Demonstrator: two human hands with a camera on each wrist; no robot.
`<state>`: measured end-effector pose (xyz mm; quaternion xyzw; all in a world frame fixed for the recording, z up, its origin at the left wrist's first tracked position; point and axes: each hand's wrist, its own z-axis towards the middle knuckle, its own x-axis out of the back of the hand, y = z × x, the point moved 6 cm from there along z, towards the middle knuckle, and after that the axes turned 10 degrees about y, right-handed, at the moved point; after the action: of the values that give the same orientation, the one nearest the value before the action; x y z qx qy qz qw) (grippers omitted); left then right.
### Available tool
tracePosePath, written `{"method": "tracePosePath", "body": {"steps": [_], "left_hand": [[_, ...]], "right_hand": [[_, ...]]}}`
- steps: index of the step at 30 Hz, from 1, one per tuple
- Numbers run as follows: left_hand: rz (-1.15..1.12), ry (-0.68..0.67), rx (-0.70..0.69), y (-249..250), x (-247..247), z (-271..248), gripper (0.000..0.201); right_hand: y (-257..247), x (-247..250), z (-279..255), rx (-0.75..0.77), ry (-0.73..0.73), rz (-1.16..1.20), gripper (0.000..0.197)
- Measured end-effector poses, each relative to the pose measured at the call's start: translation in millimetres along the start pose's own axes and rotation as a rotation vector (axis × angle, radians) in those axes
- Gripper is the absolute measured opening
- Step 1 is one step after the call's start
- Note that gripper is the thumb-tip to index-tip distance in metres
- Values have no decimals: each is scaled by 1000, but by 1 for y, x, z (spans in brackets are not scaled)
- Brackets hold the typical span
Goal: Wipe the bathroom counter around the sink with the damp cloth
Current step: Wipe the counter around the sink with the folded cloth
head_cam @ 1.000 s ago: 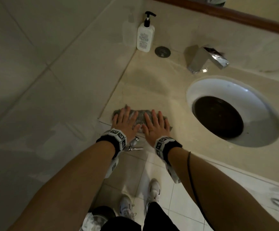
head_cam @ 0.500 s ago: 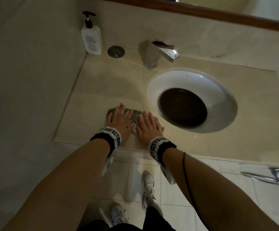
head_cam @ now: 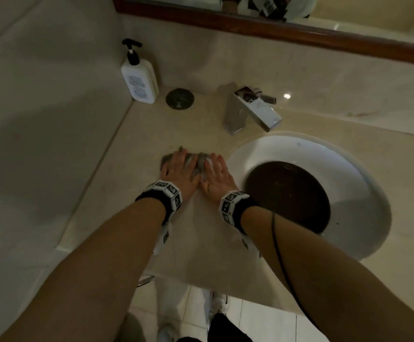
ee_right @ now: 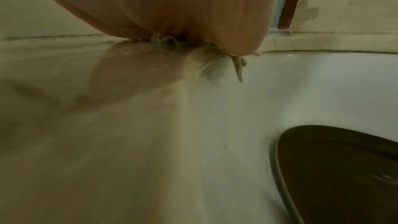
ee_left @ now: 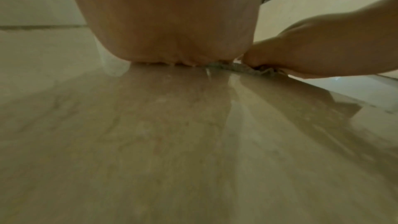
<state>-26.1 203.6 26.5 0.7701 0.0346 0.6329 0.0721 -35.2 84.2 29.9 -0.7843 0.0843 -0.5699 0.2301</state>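
Observation:
A grey damp cloth point(head_cam: 194, 161) lies bunched on the beige counter point(head_cam: 127, 193), left of the white sink point(head_cam: 364, 183). My left hand point(head_cam: 179, 170) and right hand point(head_cam: 217, 174) press flat on it side by side, fingers straight and pointing toward the back wall. The cloth is mostly hidden under them. In the left wrist view the palm point(ee_left: 172, 23) bears down on the cloth's edge point(ee_left: 239, 67), with the right hand point(ee_left: 323, 48) beside it. In the right wrist view a strip of cloth point(ee_right: 238, 65) sticks out under the palm point(ee_right: 172, 6) at the sink's rim point(ee_right: 323, 91).
A chrome faucet point(head_cam: 253, 109) stands behind the sink, whose dark bowl point(head_cam: 287, 193) holds water. A white pump bottle point(head_cam: 139, 77) and a dark round disc point(head_cam: 180, 98) sit in the back left corner. A tiled wall bounds the counter's left side, and a wood-framed mirror point(head_cam: 275, 28) hangs above.
Both hands have pushed the cloth away from the counter's front edge toward the back, alongside the sink's left rim. The head view has shifted with them.

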Motion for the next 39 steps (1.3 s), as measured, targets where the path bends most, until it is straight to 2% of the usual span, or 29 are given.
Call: {"method": "tracePosePath", "body": {"steps": [6,11,15,22,26,33,39], "left_hand": [[-21,1,34,0,-1,2,64],[-30,-3,-31,16,5,-33,58],[-76,-4,-63,24,-2,-66,56],[6,0,-160,49,-25,-148,59],[34,-47,-163,66,-42,-184,63],[65,-94,-299,104,-53,-215,64],[78,-134,-373,152,-59,-216,63]], "right_hand": [[-1,4,1,30,5,-14,60],[-3,-6,-21,50,-56,-27,63],[-3,-13,-55,11,-58,-8,64],[25,-24,-155,-45,74,-265,61],[38,-30,-209,-83,125,-378,60],[56,-36,-268,-183,159,-372,61],[93,-21,-289,-262,203,-325,62]]}}
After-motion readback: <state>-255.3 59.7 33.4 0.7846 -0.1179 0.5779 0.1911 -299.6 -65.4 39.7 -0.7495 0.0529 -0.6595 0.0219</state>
